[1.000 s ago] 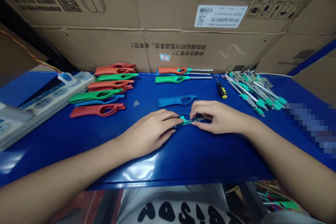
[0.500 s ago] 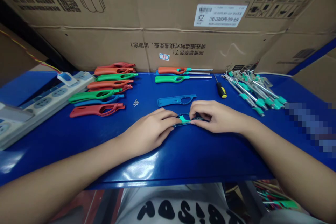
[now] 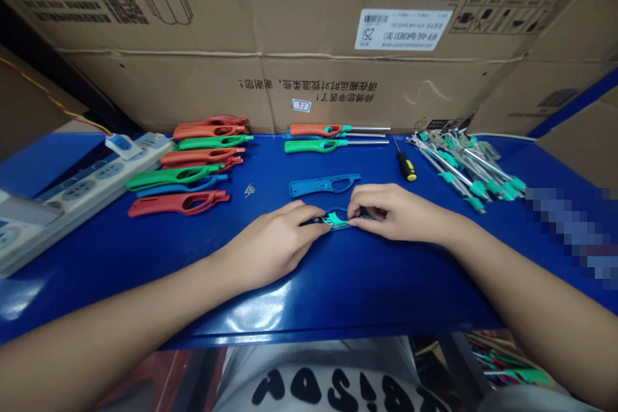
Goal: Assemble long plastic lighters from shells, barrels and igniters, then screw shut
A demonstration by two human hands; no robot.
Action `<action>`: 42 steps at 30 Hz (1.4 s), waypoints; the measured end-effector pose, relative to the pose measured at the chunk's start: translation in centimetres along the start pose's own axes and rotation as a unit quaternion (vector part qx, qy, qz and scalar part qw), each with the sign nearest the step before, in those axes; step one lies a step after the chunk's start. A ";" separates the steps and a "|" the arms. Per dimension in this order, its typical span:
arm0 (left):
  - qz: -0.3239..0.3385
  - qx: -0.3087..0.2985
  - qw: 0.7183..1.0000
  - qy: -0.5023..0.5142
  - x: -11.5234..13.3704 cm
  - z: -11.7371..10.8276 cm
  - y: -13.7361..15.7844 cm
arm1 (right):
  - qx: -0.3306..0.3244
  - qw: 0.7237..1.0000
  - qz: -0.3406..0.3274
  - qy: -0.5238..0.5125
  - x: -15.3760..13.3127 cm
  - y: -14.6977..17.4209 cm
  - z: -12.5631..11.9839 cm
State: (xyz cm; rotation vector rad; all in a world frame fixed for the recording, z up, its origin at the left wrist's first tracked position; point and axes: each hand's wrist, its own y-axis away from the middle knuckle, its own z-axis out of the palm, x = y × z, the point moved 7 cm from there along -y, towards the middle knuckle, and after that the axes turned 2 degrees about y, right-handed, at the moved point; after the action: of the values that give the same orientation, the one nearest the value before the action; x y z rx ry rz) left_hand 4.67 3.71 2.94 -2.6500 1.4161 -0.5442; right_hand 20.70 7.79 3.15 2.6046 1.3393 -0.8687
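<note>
Both hands meet over a blue lighter half shell (image 3: 342,210) on the tabletop, its ends hidden by my fingers. A teal trigger (image 3: 335,220) shows in it, with thin wire at its left side. My left hand (image 3: 277,238) pinches the left end, thumb and forefinger by the trigger. Closed on the right side, my right hand (image 3: 393,214) has its thumb and fingertips at the trigger's edge. Just behind the hands lies another blue half shell (image 3: 304,188), its hollow side up.
Red, orange, green and blue handle shells (image 3: 178,202) lie at left beside small screws (image 3: 250,190) and a power strip (image 3: 80,190). Assembled lighters (image 3: 316,145) lie at the back. Rightward are a screwdriver (image 3: 407,166) and piled metal tubes with teal triggers (image 3: 466,167). Cardboard (image 3: 193,87) stands behind.
My left fingertips have shifted slightly at the shell's left end, and more of the teal trigger and the wire shows. My right hand has hardly moved.
</note>
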 end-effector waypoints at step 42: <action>-0.116 0.028 0.991 0.052 -2.3 -2.3 -0.4 | 0.100 0.991 0.059 -0.060 1.4 -0.6 -0.1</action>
State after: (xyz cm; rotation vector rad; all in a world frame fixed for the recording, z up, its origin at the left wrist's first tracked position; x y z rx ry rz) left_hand 3.04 6.05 4.54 -2.7965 1.1019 -0.7407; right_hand 20.93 9.16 2.57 2.6935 1.1082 -1.1742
